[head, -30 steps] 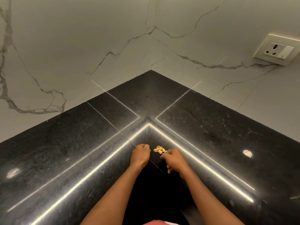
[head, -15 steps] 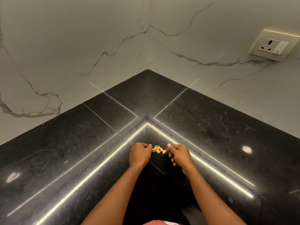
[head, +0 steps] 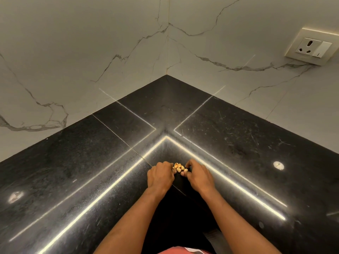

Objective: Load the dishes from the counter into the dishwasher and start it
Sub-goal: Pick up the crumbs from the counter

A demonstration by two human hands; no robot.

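Note:
No dishes and no dishwasher are in view. A small pile of pale nut shells (head: 179, 167) lies on the black stone counter (head: 77, 162), near the inner corner of its front edge. My left hand (head: 160, 177) is curled into a fist with its knuckles against the pile's left side; whether anything is inside the fist is hidden. My right hand (head: 199, 176) sits at the pile's right side, thumb and curled fingers cupped round the shells and touching them.
The counter runs into a corner between two white marble-patterned walls (head: 91, 52). A wall socket with a switch (head: 311, 47) is at the upper right. Bright light strips reflect along the counter's front edges.
Both hands have closed in on the shell pile from either side. The right hand, which was below the pile, has come up against its right side. The head camera shifted slightly.

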